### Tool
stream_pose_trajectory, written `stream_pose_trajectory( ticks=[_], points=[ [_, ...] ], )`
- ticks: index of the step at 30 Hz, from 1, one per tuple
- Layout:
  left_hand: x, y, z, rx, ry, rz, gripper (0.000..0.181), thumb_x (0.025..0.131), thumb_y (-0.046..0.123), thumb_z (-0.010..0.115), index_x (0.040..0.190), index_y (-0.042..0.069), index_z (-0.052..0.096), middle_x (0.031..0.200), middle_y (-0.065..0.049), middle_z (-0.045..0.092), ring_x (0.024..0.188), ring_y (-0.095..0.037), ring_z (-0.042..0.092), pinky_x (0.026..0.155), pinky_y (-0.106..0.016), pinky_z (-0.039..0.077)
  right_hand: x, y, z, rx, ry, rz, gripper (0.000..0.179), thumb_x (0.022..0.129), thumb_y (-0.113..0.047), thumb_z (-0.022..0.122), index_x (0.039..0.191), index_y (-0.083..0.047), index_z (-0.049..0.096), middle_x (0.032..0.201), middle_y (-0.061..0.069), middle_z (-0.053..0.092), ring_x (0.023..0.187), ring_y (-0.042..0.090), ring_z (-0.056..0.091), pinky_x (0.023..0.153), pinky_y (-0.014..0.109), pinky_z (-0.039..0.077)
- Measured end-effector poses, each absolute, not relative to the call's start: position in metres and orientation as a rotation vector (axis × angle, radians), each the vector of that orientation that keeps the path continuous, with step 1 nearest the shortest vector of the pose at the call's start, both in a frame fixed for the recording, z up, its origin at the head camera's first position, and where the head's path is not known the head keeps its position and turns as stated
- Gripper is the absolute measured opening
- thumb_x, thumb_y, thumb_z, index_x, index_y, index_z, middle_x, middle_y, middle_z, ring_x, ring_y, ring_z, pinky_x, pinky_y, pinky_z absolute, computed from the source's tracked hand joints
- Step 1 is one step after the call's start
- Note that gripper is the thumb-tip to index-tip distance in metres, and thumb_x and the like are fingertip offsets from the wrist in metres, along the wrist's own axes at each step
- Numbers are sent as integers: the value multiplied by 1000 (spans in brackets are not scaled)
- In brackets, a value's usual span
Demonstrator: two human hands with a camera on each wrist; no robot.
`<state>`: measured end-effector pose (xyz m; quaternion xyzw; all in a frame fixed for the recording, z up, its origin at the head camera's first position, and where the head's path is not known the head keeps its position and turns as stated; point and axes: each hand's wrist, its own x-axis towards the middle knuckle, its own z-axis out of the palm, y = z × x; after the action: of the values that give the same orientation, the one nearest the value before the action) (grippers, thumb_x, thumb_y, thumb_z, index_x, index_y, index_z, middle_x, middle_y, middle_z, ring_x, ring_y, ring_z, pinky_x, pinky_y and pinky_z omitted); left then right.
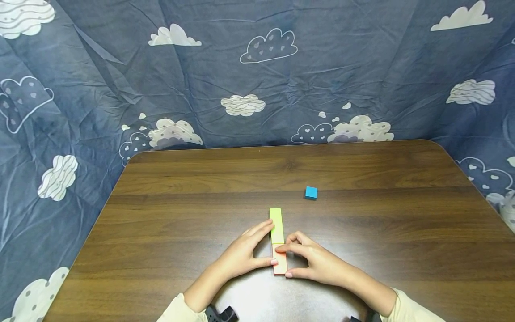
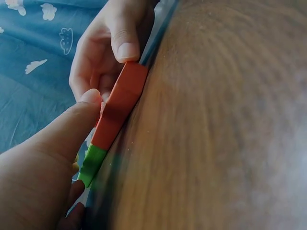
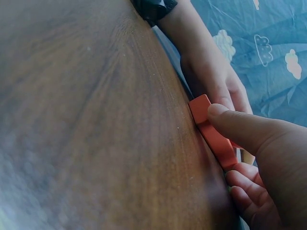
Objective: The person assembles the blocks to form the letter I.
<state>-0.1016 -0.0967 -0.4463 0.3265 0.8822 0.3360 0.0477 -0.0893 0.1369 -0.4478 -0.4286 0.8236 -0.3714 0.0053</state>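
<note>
A yellow-green block and an orange-red block lie end to end in one line on the table, the red one nearer the person. Its top looks pale from glare in the head view. From the left, my left hand rests its fairly straight fingers against the green block and its thumb on the red one. My right hand holds the red block with bent fingers, its thumb at the near end. In the left wrist view the green block shows only partly behind my left hand.
A small blue block sits farther back, a little to the right. The brown wooden table has rounded far corners. Behind it hangs a dark blue cloth with white clouds.
</note>
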Motion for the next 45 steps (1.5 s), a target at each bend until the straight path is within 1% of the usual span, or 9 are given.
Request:
stream_pose_trajectory(
  ticks=[10,14,18,23,28,30,33,37,45],
  points=[
    [-102,-97,-449,1017,2722,957,76,76,53,62,137,12,39,143,4,29,128,-18,29,99,-40,31,-89,136,-445,-1303,2566,-1152,46,79,-33,68,120,-18,56,110,-7,42,98,10,46,81,31,45],
    [-102,-96,-450,1016,2719,959,76,77,54,61,137,12,38,143,4,29,128,-18,29,100,-41,30,-89,138,-440,-1264,2562,-1183,48,80,-32,68,123,-15,53,111,-6,42,93,10,48,74,27,45],
    [-102,-96,-450,1007,2720,954,76,77,55,60,137,14,38,144,5,28,128,-20,29,100,-42,30,-93,142,-432,-1245,2592,-1267,48,80,-25,69,122,-9,52,113,-4,46,89,13,51,71,25,46],
    [-103,-95,-450,1007,2722,950,76,76,54,61,137,14,39,143,4,30,128,-19,30,101,-40,28,-102,147,-423,-1212,2710,-1377,48,77,-16,71,121,-6,52,114,-1,51,92,18,54,76,30,48],
    [-103,-95,-449,1015,2727,951,75,76,50,64,136,12,40,142,3,32,127,-19,31,102,-37,27,-117,155,-413,-1146,2865,-1432,52,75,-11,73,122,-4,51,113,6,55,95,22,54,83,25,43],
    [-104,-94,-449,1018,2729,948,75,76,49,65,136,12,41,142,2,32,127,-19,31,102,-36,27,-125,158,-410,-1118,2930,-1457,55,73,-9,74,123,-4,51,115,7,55,99,22,53,88,23,40],
    [-104,-94,-449,1017,2733,942,75,75,49,65,135,12,41,142,2,33,127,-19,31,102,-36,27,-136,162,-410,-1093,3038,-1484,61,69,-6,76,125,-6,51,118,6,55,105,22,51,92,23,37],
    [-104,-95,-450,1020,2736,933,75,75,49,65,135,11,41,141,2,33,127,-20,32,102,-36,27,-151,167,-416,-1046,3149,-1470,64,67,-4,77,126,-6,51,122,9,53,111,23,49,95,25,35],
    [-105,-96,-452,1031,2738,938,75,76,50,65,136,11,40,141,2,33,127,-20,31,102,-35,27,-171,174,-429,-869,3218,-1381,72,67,-11,78,131,-9,46,127,13,49,114,30,46,93,40,37]
  ],
)
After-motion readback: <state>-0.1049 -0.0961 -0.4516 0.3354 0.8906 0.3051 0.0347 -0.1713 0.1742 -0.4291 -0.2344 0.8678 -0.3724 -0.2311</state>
